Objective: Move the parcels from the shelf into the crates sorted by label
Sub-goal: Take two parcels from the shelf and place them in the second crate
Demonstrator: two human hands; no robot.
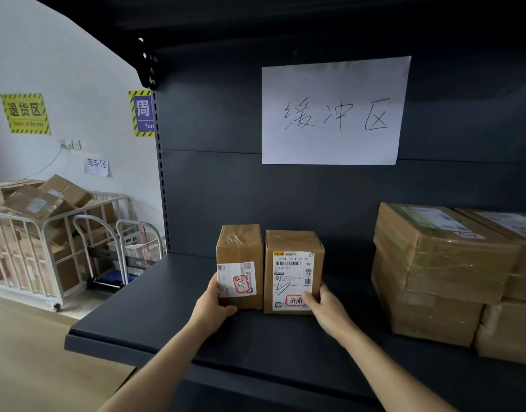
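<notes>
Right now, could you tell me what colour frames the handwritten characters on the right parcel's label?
A red outline, clearest in the head view.

We are standing in a parcel sorting depot. We are facing a dark metal shelf (154, 316) bearing taped cardboard parcels (291, 272) with printed shipping labels and barcodes, and a handwritten paper sign (334, 111) naming the zone is hanging on its back panel. To our left, a wire cage trolley (33, 263) is sitting heaped with cartons (38, 200), and hazard-striped area signs (25, 113) are hanging on the white wall (77, 69) above it.
</notes>
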